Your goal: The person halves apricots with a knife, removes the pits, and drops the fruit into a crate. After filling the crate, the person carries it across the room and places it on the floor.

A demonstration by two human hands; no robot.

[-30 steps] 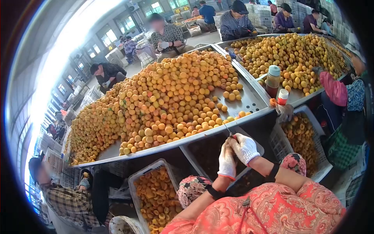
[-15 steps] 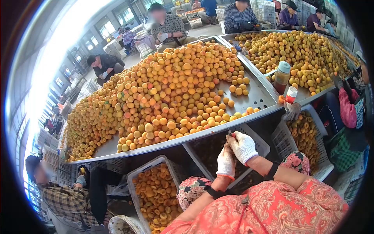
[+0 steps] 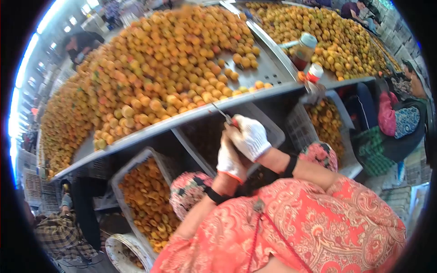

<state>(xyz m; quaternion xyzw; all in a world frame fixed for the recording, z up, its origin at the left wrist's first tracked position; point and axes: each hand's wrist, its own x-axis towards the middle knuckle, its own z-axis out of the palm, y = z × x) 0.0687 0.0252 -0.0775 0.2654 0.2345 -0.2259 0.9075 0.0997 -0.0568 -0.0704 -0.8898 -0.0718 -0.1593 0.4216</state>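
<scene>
My right hand [image 3: 247,138], in a white knit glove, is closed around a small knife [image 3: 221,112] with a red handle and thin metal blade. The blade points up and left toward the metal table's rim [image 3: 182,119]. Pressed against it from below left is my left hand [image 3: 230,157], gloved too, with its fingers closed; what they hold, if anything, is hidden. Both hands are above a crate [image 3: 193,144] in front of the table. Many whole orange-yellow fruits [image 3: 159,59] are heaped on the table.
Crates of halved fruit [image 3: 148,195] [image 3: 324,120] stand left and right of my knees. A white bucket [image 3: 119,252] is at lower left. A jar [image 3: 304,51] and a red-and-white bottle [image 3: 314,73] sit at the table edge. Co-workers sit at the left, right and far side.
The view has tilted down and shifted, so the table, fruit and hands appear further left, and the far co-workers are mostly out of frame. My hands remain together with the knife.
</scene>
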